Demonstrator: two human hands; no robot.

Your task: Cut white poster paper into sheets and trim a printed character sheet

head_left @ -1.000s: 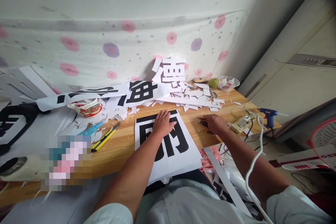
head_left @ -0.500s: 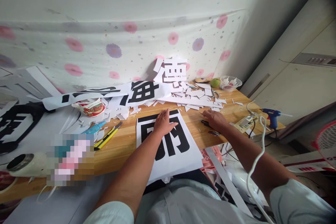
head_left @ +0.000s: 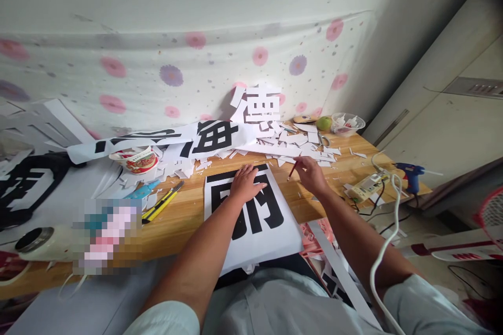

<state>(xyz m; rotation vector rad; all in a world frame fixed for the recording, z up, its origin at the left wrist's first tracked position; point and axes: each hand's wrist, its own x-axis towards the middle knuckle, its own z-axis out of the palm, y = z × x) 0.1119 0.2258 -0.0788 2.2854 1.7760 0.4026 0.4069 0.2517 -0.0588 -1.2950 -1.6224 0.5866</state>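
My left hand [head_left: 248, 183] lies flat with spread fingers on a white sheet [head_left: 263, 248] that bears a large black printed character. Its fingertips reach the sheet's upper edge. To the right of the sheet, my right hand [head_left: 312, 174] pinches a thin dark red pencil-like stick [head_left: 292, 170], whose lower end points down over the wooden table [head_left: 188, 220]. A yellow and black cutter knife [head_left: 163, 203] rests left of the sheet.
White scraps [head_left: 294, 141] and a cut-out white character [head_left: 262, 104] lie at the back. On the left are a paper bowl [head_left: 139, 161] and a kettle-like object [head_left: 43, 243]. A blue glue gun [head_left: 411, 174], power strip [head_left: 363, 187] and white cable [head_left: 387, 251] are on the right.
My right hand has lifted and shifted slightly left and up toward the sheet, with the thin stick now plainly visible in its fingers. My left hand has stayed on the sheet.
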